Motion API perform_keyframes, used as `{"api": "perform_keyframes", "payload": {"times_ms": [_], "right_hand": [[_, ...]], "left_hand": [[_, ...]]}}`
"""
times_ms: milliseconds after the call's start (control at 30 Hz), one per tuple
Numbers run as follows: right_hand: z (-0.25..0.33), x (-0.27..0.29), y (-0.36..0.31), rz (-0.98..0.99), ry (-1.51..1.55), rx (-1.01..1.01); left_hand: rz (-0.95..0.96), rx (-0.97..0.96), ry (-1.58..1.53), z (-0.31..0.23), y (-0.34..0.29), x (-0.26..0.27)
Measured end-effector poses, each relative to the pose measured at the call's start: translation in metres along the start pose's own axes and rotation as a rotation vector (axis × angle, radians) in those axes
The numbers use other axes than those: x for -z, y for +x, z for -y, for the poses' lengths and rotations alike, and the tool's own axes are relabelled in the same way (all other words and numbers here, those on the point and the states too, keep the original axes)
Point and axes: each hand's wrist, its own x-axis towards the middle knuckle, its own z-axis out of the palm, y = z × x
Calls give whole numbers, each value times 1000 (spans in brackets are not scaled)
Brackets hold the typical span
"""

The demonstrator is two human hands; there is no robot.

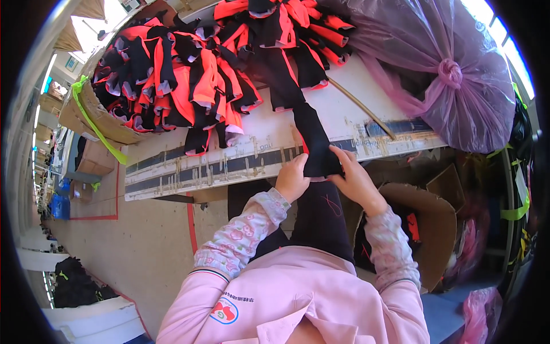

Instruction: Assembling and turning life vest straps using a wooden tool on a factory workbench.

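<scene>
Pinching opposite edges of the near end of a narrow, flat black fabric piece [316,140], a person's left hand [293,179] and right hand [357,180] stand slightly apart, a grip that seems meant to keep the cloth spread. The piece lies over the dark-striped front edge of a worn white table [345,118], its far end meeting the black-and-coral fabric heap [195,86], probably stacked there for easy reach; whether the pieces join is unclear. Fingertips beneath the cloth are hidden, the heap is cut off above, and a knotted, translucent purple plastic bag [470,109] blurs its dark contents.
</scene>
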Motion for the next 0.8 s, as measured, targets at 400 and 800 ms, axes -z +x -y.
{"api": "perform_keyframes", "payload": {"times_ms": [400,800], "right_hand": [[2,-84,8,-233,-59,-76],[14,-87,12,-125,-95,-179]], "left_hand": [[35,853,-1482,7,-64,-19],[-273,912,-1363,17,-58,-20]]}}
